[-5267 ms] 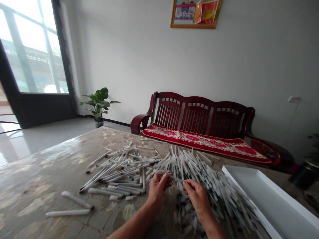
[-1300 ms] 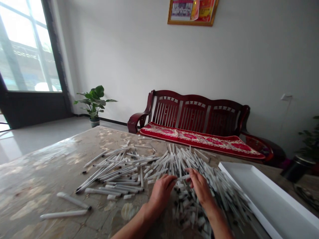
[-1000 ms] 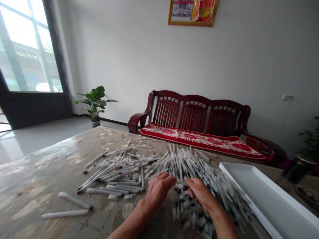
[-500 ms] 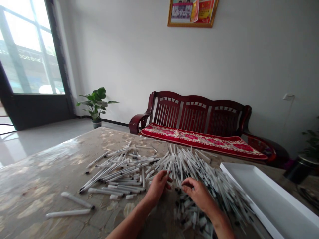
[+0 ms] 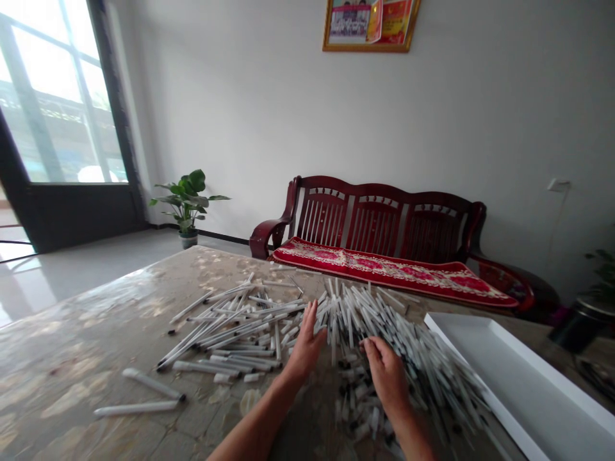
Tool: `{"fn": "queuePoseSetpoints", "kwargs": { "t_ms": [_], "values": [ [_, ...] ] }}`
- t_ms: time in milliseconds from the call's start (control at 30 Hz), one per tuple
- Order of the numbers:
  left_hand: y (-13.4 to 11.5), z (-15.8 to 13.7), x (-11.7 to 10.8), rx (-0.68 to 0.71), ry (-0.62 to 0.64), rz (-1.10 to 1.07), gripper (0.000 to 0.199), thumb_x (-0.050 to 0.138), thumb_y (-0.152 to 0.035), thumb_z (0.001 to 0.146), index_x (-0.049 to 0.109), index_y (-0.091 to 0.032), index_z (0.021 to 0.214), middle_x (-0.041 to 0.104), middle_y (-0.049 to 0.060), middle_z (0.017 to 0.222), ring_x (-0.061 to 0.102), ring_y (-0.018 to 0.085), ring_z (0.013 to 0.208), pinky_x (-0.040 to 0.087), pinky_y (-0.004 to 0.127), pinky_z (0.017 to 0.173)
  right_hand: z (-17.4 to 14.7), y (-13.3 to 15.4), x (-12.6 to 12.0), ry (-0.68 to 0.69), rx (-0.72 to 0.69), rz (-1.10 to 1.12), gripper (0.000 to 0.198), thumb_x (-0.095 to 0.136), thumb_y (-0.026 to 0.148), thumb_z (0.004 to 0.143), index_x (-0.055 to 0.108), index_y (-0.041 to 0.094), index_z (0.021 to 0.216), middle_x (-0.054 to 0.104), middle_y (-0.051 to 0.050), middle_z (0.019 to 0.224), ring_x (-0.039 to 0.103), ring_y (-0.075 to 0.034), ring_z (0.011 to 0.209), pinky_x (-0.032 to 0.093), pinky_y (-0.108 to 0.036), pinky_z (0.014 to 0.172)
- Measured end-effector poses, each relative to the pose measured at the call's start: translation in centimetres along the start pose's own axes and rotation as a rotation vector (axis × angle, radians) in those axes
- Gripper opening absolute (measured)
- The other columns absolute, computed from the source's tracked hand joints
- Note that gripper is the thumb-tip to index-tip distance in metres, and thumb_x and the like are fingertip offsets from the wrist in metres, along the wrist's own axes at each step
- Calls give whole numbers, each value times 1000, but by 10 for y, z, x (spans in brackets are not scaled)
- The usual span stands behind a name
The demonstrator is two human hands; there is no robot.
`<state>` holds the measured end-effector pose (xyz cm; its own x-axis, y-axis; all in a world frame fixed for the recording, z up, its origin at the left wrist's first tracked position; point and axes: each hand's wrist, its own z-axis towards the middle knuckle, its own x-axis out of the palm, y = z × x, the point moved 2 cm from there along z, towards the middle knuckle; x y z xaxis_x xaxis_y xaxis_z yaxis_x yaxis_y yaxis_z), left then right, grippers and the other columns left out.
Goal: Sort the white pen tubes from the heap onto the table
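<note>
My left hand (image 5: pixel 306 342) is open, its fingers stretched forward at the left edge of a big heap of whitish pen barrels (image 5: pixel 355 310). My right hand (image 5: pixel 388 371) is closed, thumb and forefinger pinched together low over the heap; what they hold, if anything, is too small to make out. Beneath and between my hands lie small clear and black pen caps (image 5: pixel 362 406). To the left, thin pen pieces with dark ends (image 5: pixel 230 333) are scattered in a looser pile.
A white shallow box (image 5: pixel 533 378) stands at the right of the patterned table (image 5: pixel 115 346). Two separate pens (image 5: pixel 137 408) lie at the left front. Behind the table is a dark red wooden bench (image 5: pixel 375 218) with a red patterned cover. A potted plant (image 5: pixel 187 198) stands on the floor.
My left hand has moved slightly forward and its bent fingers have straightened. My right hand has shifted a little to the right, and its thumb and forefinger have come together.
</note>
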<state>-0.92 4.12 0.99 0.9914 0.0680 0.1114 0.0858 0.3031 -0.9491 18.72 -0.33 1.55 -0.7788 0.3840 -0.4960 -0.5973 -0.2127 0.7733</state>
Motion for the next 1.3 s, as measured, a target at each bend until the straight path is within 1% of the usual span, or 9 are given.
{"fn": "queuePoseSetpoints", "kwargs": {
  "t_ms": [133,233,400,533,667,767,867,1067,1300],
  "values": [
    [-9,2,-23,117,-204,362,43,51,-10,76,64,-21,115,58,9,135,47,24,131,31,40,112,-10,30,6,136,-314,-191,28,48,39,94,70,23,86,71,-5,91,61,-22,91,42,-32,83],
    [-23,4,-40,90,-287,622,37,45,-7,75,67,-23,101,68,7,111,56,25,114,38,41,104,-18,53,14,266,-452,-366,23,52,30,94,70,25,81,69,-3,88,57,-20,90,39,-32,82],
    [-40,3,-62,-73,-319,872,33,46,-11,78,67,-25,99,69,7,108,56,29,109,40,42,95,-25,65,26,341,-468,-571,28,54,31,95,68,24,70,68,-1,79,55,-21,87,34,-36,79],
    [-46,3,-75,-121,-343,998,33,47,-15,80,67,-26,104,68,6,112,56,28,111,37,41,96,-24,55,30,325,-429,-542,15,57,27,93,71,26,88,72,0,95,56,-23,98,34,-38,86],
    [-53,9,-81,-215,-165,1199,32,49,-22,83,67,-27,109,68,7,116,57,28,112,36,41,96,-25,42,29,225,-424,-473,18,60,23,90,71,27,103,70,1,115,52,-25,116,31,-39,101],
    [-59,21,-81,-207,-42,1343,32,49,-22,84,68,-26,110,68,9,117,58,29,110,36,41,94,-25,37,28,191,-450,-457,20,55,24,92,72,26,103,70,-1,114,54,-24,114,33,-39,101],
    [-59,36,-79,-164,35,1443,33,47,-16,84,70,-23,106,68,12,115,59,30,109,38,41,91,-25,36,26,187,-471,-435,23,49,25,95,73,26,96,73,-1,103,59,-23,105,37,-38,96],
    [-39,59,-79,-150,122,1501,23,52,-16,84,71,-15,97,69,18,109,61,34,105,40,41,85,-22,37,20,125,-512,-379,26,47,23,96,71,24,86,72,-2,92,61,-21,95,39,-35,89],
    [-27,65,-80,12,177,1504,21,50,-10,84,68,-16,93,69,17,101,63,31,100,41,41,85,-18,32,15,47,-520,-314,26,47,26,96,70,24,85,72,-3,90,62,-21,92,40,-34,88]
  ]
}}
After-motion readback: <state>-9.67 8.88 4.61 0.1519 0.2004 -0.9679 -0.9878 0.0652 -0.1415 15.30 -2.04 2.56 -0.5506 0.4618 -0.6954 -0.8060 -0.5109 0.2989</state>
